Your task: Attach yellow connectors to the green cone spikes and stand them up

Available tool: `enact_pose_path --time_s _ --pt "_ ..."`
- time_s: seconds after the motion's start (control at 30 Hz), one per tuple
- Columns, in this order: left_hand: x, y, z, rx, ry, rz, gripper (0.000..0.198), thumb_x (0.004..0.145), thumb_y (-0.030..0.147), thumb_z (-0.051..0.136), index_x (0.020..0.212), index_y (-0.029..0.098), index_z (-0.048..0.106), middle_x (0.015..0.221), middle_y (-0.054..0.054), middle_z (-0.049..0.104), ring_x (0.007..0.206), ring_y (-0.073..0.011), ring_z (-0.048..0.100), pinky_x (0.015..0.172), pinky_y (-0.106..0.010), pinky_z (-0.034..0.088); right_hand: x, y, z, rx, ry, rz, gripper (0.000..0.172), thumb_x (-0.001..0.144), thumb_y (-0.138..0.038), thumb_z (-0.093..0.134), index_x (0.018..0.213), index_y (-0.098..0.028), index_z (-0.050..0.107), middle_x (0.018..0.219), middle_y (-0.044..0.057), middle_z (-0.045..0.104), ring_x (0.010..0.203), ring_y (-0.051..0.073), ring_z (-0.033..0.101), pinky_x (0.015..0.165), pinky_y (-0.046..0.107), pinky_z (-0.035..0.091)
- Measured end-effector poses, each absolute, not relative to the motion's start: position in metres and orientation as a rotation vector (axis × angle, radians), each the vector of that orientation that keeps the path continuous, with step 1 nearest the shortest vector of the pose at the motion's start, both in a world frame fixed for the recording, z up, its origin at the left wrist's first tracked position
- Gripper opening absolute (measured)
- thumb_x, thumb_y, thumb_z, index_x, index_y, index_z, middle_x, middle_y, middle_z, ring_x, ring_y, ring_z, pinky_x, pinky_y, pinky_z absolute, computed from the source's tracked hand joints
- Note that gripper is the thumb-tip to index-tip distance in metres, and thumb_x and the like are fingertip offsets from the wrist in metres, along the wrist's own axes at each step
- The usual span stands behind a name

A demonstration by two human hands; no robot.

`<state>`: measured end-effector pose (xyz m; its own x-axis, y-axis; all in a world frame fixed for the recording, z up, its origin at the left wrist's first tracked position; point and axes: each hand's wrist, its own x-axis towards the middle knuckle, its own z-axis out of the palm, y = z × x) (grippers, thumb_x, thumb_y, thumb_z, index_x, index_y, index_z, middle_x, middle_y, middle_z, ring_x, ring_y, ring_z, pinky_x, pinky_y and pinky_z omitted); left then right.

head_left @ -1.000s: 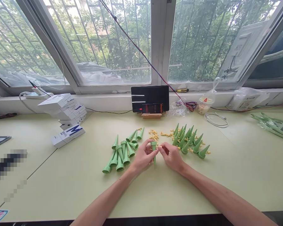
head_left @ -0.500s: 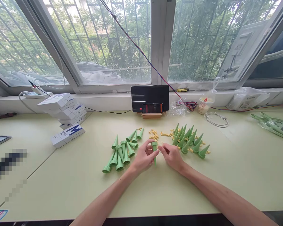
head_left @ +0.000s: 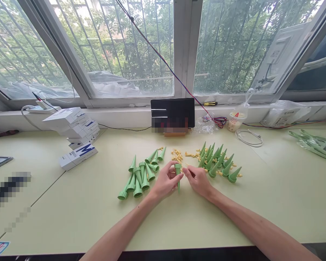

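Note:
My left hand (head_left: 166,180) is closed around a green cone (head_left: 178,168), its wide ribbed end up and its tip pointing down. Close beside it on the right, my right hand (head_left: 197,179) pinches a small yellow piece (head_left: 184,172), mostly covered by the fingers. Several green cones (head_left: 137,175) lie in a loose group left of my hands. On the right, several green cones (head_left: 213,169) stand tip up, with yellow pieces at their sides. A small pile of yellow pieces (head_left: 177,155) lies just beyond my hands.
A dark tablet (head_left: 172,110) leans at the window sill behind a small brown stand (head_left: 174,134). White boxes (head_left: 78,156) are stacked at the left. A coiled white cable (head_left: 249,139), a bagged cup (head_left: 236,119) and green bagged parts (head_left: 315,145) lie at the right.

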<state>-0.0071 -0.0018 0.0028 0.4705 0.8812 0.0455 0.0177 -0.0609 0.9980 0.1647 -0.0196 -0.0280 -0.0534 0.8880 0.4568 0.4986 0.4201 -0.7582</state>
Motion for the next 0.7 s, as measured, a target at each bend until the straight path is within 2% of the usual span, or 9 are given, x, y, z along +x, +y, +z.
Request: enact_pose_path --time_s 0.23,0.33,0.43,0.6,0.7 --pt "-0.007 0.0 0.0 1.445 0.855 0.891 0.05 0.08 0.048 0.068 0.117 0.021 0.049 0.06 0.01 0.038 0.039 -0.0056 0.043 0.038 -0.019 0.042 0.164 -0.022 -0.025 -1.245 -1.717 0.501 0.044 0.098 -0.044 0.045 0.061 -0.02 0.044 0.052 -0.006 0.037 0.047 0.009 0.031 0.049 0.024 0.026" --pt "-0.007 0.0 0.0 1.45 0.868 0.901 0.05 0.08 0.049 0.069 0.116 0.021 0.05 0.059 0.01 0.039 0.039 -0.0058 0.044 0.038 -0.019 0.042 0.162 -0.024 -0.021 -1.234 -1.694 0.518 0.032 0.097 -0.043 0.046 0.079 -0.019 0.056 0.054 -0.005 0.044 0.047 0.01 0.037 0.049 0.023 0.031" --pt "-0.008 0.001 0.001 1.458 0.871 0.907 0.049 0.08 0.049 0.068 0.116 0.021 0.049 0.059 0.01 0.04 0.039 -0.006 0.044 0.039 -0.018 0.042 0.161 -0.026 -0.016 -1.21 -1.667 0.516 0.025 0.097 -0.041 0.049 0.099 -0.018 0.058 0.058 -0.005 0.05 0.049 0.011 0.043 0.051 0.023 0.035" --pt "-0.008 0.001 0.001 1.472 0.877 0.908 0.048 0.081 0.049 0.067 0.116 0.021 0.05 0.059 0.01 0.041 0.04 -0.0064 0.045 0.039 -0.019 0.042 0.16 -0.027 -0.014 -1.172 -1.686 0.5 0.021 0.097 -0.037 0.048 0.092 -0.019 0.059 0.067 -0.001 0.057 0.054 0.012 0.046 0.052 0.024 0.037" --pt "-0.008 0.0 0.001 1.476 0.873 0.902 0.048 0.081 0.049 0.067 0.116 0.021 0.051 0.06 0.009 0.044 0.04 -0.0062 0.045 0.039 -0.019 0.041 0.161 -0.025 -0.016 -1.177 -1.704 0.51 0.023 0.098 -0.035 0.046 0.087 -0.019 0.058 0.066 -0.001 0.056 0.053 0.012 0.044 0.052 0.024 0.035"
